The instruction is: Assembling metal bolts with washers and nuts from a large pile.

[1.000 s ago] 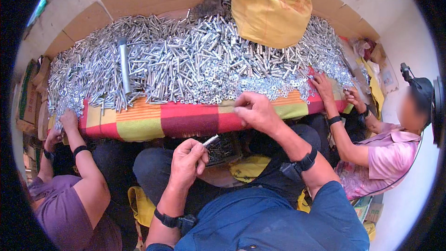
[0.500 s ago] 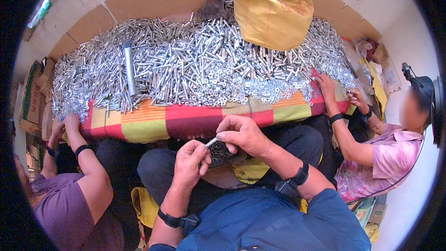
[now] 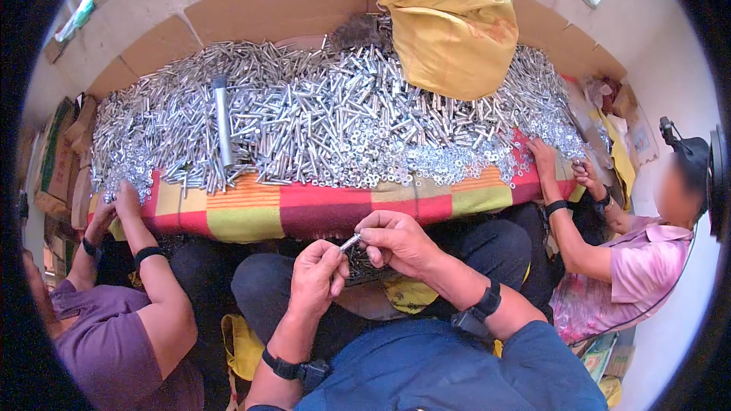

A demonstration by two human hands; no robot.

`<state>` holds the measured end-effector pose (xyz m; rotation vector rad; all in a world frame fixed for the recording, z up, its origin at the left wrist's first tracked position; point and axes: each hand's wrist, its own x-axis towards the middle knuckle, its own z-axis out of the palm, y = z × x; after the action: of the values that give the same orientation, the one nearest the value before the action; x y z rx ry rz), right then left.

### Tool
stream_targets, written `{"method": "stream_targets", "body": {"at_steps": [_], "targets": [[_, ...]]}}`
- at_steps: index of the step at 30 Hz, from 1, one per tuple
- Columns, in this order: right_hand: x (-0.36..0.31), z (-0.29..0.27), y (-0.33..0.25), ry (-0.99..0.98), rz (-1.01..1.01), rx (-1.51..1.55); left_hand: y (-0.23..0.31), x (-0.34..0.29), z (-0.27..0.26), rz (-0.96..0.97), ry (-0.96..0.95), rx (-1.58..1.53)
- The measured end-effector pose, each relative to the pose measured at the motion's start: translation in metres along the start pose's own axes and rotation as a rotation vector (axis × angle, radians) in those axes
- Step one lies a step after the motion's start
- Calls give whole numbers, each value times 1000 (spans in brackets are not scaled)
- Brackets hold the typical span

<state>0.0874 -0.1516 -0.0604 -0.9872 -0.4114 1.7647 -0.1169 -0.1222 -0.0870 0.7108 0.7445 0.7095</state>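
Observation:
Over my lap, my left hand (image 3: 318, 275) pinches one end of a short silvery bolt (image 3: 350, 243) between thumb and fingers. My right hand (image 3: 402, 245) is closed at the bolt's other end, thumb and forefinger together; any small part under those fingertips is hidden. Below the two hands, partly covered by them, lies a dark heap of metal pieces (image 3: 362, 268). In front of me a large pile of similar bolts (image 3: 304, 110) spreads across the table, with loose washers (image 3: 449, 161) along its near side.
A checked blanket (image 3: 320, 209) covers the table's near edge. A yellow sack (image 3: 457, 42) hangs over the back of the pile, and a metal tube (image 3: 223, 128) lies on its left part. Co-workers sit on both sides, the left one's hands (image 3: 122, 204) and right one's hand (image 3: 542, 158) at the washers.
The whole view has shifted slightly, so the pile and blanket appear lower. My hands keep the bolt between them, with a small shift of the right fingers. The left co-worker's hands moved slightly.

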Motion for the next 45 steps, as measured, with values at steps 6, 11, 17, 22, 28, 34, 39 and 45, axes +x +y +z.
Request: {"method": "stream_targets", "body": {"at_steps": [6,11,17,22,28,34,39,45], "targets": [[-6,17,-12,16,-221,-523,2,-1,-2,8,-10,-70],[-5,41,-26,-49,-309,-857,7,-6,-6,23,69,-37],[44,-4,-34,169,-775,-1468,-5,0,-9,50,52,-66],[72,-32,-37,251,-927,-1736,-13,0,-17,48,6,-56],[73,-33,-44,302,-683,-1819,-6,-5,-21,68,-7,-65],[69,-38,-50,311,-618,-1814,-5,-6,-22,63,-16,-77],[65,-35,-55,310,-447,-1767,-6,-8,-23,67,14,-30],[66,-67,-46,331,-659,-1819,-12,-5,-25,66,-9,-55]]}}
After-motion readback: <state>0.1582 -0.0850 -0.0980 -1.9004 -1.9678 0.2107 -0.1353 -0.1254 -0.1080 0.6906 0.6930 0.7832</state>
